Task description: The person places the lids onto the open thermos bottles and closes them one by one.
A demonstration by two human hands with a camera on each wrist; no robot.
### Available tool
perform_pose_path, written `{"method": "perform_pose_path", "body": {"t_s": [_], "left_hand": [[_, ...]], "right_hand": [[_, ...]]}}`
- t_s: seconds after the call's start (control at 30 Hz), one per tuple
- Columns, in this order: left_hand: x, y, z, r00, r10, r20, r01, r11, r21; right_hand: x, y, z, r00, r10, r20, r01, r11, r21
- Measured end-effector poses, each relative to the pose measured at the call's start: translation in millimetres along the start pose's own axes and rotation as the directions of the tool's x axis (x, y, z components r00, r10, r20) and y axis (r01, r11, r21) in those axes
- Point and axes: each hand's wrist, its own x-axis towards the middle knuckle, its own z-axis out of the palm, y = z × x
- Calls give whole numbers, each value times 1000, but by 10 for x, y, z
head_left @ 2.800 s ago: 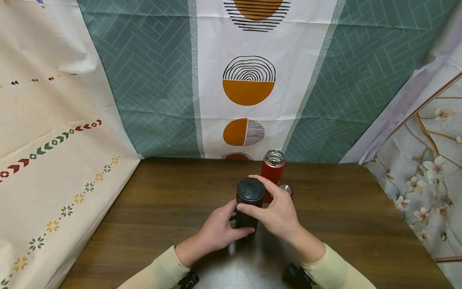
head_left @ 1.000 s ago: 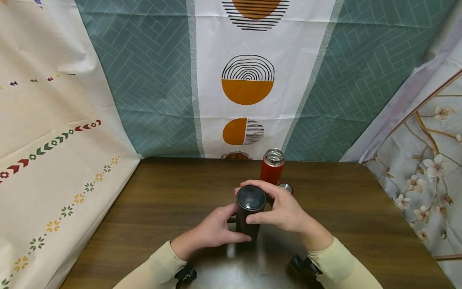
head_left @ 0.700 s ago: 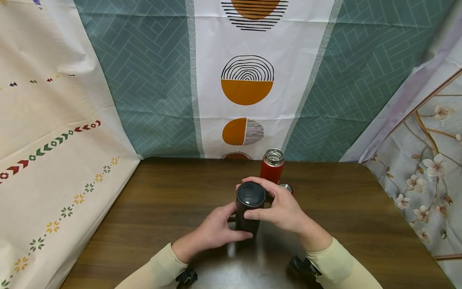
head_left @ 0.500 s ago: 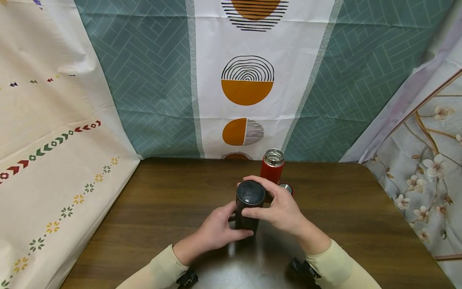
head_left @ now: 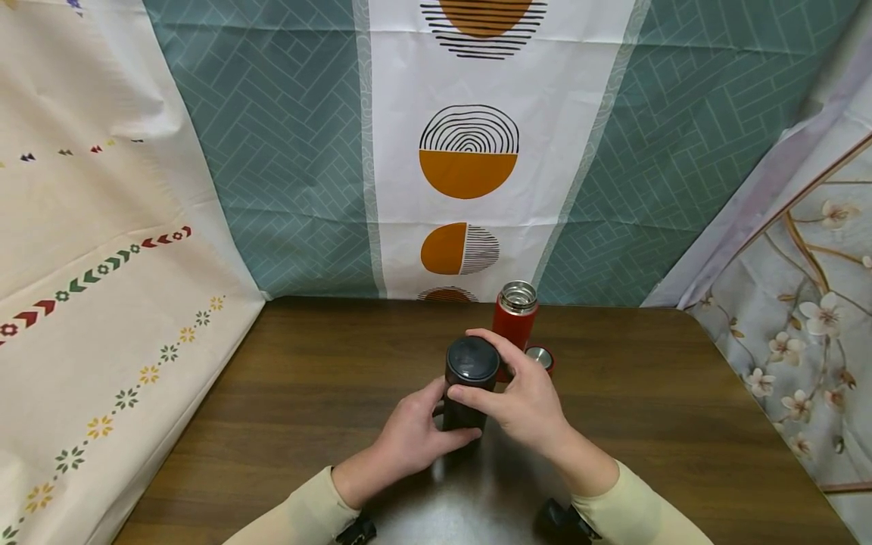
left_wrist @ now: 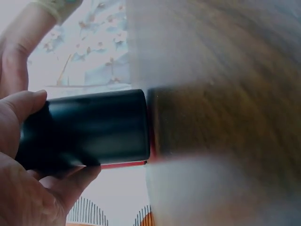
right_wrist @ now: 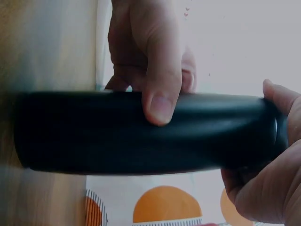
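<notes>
A tall black thermos (head_left: 472, 359) stands upright in the middle of the head view, topped by a round dark lid. My left hand (head_left: 412, 431) grips its body low on the left, thumb across the near side. Around the top end, near the lid, curls my right hand (head_left: 527, 393), its thumb in front and fingers behind. The right wrist view shows the thermos body (right_wrist: 94, 132) sideways, with the left thumb (right_wrist: 160, 110) pressed on it. In the left wrist view, the thermos base (left_wrist: 141, 125) is close to the tabletop; whether they touch I cannot tell.
Just behind the black thermos stands a red thermos (head_left: 514, 322) with an open steel mouth. A small red-rimmed cap (head_left: 540, 357) lies beside it on the right. The brown wooden table (head_left: 327, 356) ends at a patterned cloth (head_left: 300, 189) at the back.
Over the last second my right hand has turned round the top of the black thermos, its thumb sliding left and away. The thermos top has shifted slightly away. The left hand keeps its grip.
</notes>
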Motion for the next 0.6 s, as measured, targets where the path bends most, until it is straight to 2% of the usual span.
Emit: {"method": "perform_pose_path", "body": {"t_s": [0.13,0.33,0.6], "left_hand": [[-1,5,11,1000,6,-16,-6,1000,17],[3,-5,-15,999,-6,40,7,1000,-20],[21,-4,-98,995,26,97,-14,992,-126]], "right_hand": [[-31,-22,32,999,-1,-39,1,1000,-7],[-44,-28,32,998,-1,-56,-1,999,-44],[-2,-14,-59,999,-7,33,6,999,37]]}}
